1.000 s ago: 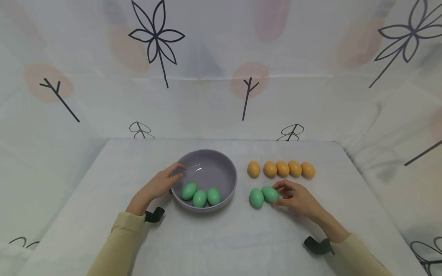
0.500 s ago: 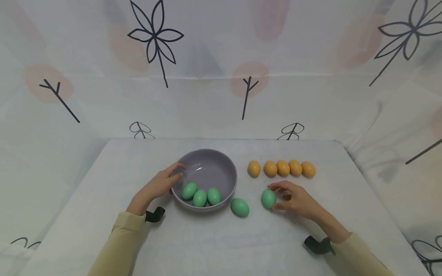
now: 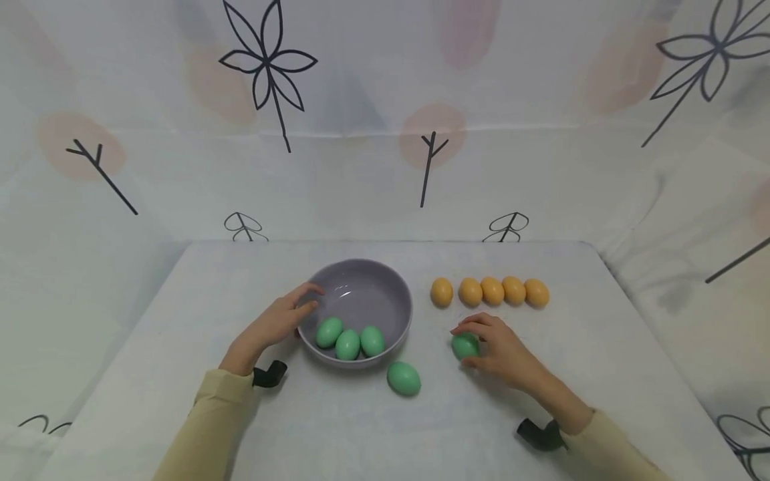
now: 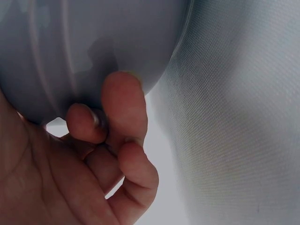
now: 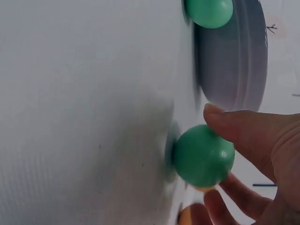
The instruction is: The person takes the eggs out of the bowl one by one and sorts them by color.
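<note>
On white table, lower head frame: bowl near center, gripped at rim by left hand; green egg, right of center, pinched in right hand.

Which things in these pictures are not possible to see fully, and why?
Head view: the right hand covers part of the green egg it holds.
Head view: the left hand hides part of the bowl.
Left wrist view: the bowl's own wall hides its contents.
Right wrist view: the top edge cuts off another green egg; the right hand partly hides an orange egg.
</note>
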{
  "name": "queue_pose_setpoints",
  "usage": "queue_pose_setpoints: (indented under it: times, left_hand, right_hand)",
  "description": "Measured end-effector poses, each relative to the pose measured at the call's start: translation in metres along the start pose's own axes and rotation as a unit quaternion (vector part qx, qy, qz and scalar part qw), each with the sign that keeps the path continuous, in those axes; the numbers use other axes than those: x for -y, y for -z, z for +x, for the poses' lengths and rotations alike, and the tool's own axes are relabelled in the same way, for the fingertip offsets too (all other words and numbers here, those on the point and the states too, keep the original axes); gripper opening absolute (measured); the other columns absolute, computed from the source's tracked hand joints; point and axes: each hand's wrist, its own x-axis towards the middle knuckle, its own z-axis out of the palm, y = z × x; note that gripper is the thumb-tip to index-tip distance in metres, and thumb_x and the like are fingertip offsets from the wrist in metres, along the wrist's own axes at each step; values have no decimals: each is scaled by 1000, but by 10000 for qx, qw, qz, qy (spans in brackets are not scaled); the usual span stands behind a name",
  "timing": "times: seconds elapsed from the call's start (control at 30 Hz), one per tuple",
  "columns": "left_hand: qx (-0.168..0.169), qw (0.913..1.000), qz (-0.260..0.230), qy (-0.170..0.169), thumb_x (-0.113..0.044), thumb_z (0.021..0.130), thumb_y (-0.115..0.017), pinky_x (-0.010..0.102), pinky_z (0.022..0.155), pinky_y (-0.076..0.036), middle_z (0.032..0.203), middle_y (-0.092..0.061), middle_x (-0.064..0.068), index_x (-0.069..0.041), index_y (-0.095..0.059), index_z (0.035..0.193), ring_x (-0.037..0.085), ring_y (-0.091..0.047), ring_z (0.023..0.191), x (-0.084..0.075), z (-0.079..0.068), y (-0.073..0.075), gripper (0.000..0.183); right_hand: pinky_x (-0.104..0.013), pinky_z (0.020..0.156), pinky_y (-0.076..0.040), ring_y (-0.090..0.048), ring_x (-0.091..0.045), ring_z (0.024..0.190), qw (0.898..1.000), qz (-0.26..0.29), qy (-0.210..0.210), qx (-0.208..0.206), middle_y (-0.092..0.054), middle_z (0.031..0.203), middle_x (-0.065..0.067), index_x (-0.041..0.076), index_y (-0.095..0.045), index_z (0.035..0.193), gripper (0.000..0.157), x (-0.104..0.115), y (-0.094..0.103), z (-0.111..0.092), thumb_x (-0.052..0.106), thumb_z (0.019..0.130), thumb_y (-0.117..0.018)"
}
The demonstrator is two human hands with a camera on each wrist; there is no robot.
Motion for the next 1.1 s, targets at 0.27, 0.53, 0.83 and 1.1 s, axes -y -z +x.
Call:
queue_pose_setpoints:
  times: [0.27, 0.53, 0.83, 1.1]
  left_hand:
    - [35, 10000, 9, 14, -28, 104, -48, 41, 62, -50, 136, -50, 24, -20, -50, 138, 24, -56, 72, -1, 0, 1, 34]
    - [11, 10000, 5, 53, -30, 104, -47, 39, 62, -49, 136, -50, 23, -21, -50, 137, 24, -56, 73, 0, 0, -1, 34]
    - [24, 10000, -15, 69, -29, 104, -48, 39, 61, -49, 135, -50, 23, -21, -50, 137, 24, -56, 71, 0, 1, -3, 34]
    - [-6, 10000, 34, 85, -29, 104, -47, 38, 60, -49, 133, -52, 23, -21, -50, 138, 23, -56, 69, 1, 1, -2, 35]
  right_hand:
    - [-45, 92, -45, -50, -20, 115, 9946, 233, 1004, 82, -59, 125, 1, 15, -70, 117, 47, 40, -15, -1, 10, 74, -89]
    - [-37, 99, -44, -53, -20, 124, 9603, 1394, 1810, 1603, -60, 134, -6, 13, -65, 129, 56, 56, -38, 12, 7, 77, -85]
    - [-29, 93, -48, -53, -15, 124, 9468, 1413, 1825, 2242, -59, 136, -3, 16, -67, 126, 50, 62, -56, 19, 6, 79, -83]
    - [-38, 100, -41, -51, -13, 120, 9726, 801, 1210, 1817, -61, 127, 9, 25, -69, 116, 48, 57, -47, 19, 13, 74, -88]
